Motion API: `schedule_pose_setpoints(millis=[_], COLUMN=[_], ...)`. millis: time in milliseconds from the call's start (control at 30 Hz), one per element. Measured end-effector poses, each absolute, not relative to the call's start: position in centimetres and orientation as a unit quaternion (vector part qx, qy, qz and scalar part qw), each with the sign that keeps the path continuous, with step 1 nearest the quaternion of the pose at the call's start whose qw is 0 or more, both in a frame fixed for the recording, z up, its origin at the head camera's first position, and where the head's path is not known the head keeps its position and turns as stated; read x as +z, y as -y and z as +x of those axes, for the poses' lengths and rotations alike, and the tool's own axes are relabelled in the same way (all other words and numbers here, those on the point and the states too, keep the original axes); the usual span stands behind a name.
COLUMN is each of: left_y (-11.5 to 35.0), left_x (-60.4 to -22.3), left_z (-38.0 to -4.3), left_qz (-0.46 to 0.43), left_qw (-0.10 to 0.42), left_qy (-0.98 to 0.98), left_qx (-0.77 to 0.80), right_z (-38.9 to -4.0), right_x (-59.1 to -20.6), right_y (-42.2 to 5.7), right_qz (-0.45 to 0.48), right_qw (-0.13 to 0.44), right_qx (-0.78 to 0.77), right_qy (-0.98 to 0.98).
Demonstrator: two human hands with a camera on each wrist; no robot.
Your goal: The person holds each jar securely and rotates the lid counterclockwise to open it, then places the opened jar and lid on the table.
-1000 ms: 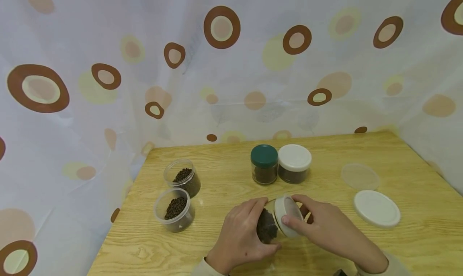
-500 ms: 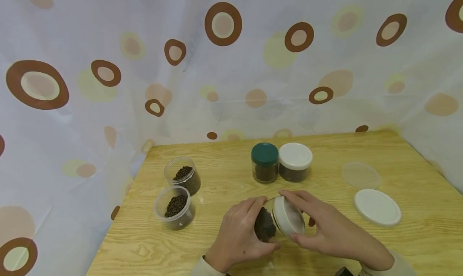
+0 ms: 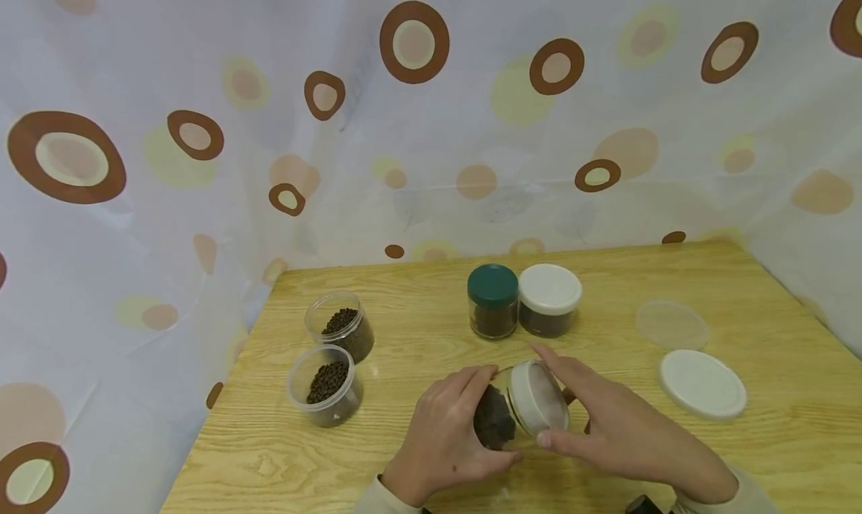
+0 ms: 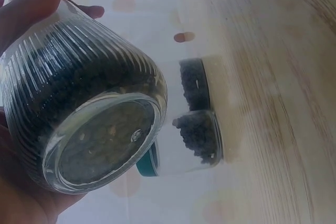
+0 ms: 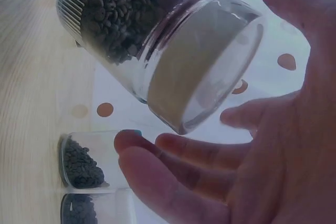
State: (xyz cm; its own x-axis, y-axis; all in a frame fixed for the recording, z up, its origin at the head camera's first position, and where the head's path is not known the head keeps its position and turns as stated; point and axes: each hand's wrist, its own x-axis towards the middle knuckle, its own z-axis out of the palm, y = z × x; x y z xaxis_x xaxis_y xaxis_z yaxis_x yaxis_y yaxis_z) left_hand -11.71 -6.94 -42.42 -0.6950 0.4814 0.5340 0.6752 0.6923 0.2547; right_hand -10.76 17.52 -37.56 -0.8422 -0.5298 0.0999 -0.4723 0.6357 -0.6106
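Observation:
My left hand (image 3: 447, 432) grips a clear ridged jar (image 3: 494, 418) partly filled with dark pieces like seeds or beans. The jar is tipped sideways, its base toward the left wrist camera and its white lid (image 3: 539, 398) facing right. Around that lid my right hand (image 3: 606, 417) is spread, thumb tip at the lower edge in the head view. The right wrist view shows fingers (image 5: 157, 182) extended, with a gap between them and the lid (image 5: 205, 61).
Behind the hands stand a green-lidded jar (image 3: 493, 301) and a white-lidded jar (image 3: 549, 301), side by side. Two uncovered tubs of dark beans, one rear (image 3: 343, 327) and one front (image 3: 325, 390), are at left. At right lie a white lid (image 3: 702, 384) and a translucent disc (image 3: 672, 325).
My right hand has turned about the lid, its thumb moving from the lid's face to the lower edge and its fingers spreading. The left hand keeps its grip on the jar.

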Motion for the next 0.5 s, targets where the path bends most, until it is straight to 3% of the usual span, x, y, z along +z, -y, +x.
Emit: schedule_pose_setpoints(millis=[267,500], left_y=[6.9,6.9], left_x=[-42.3,-42.5], left_z=[-11.7,-11.6], left_qz=[-0.317,-0.321], left_qw=[0.216,0.219], left_qy=[0.899,0.899], left_qx=[-0.213,-0.200], right_z=[-11.1,-11.1], right_x=[-36.9,-36.9], right_y=[-17.2,-16.4], right_qz=[-0.158,-0.126], right_qw=[0.101,0.114], right_qx=[-0.353,-0.326], right_qy=[-0.917,-0.930])
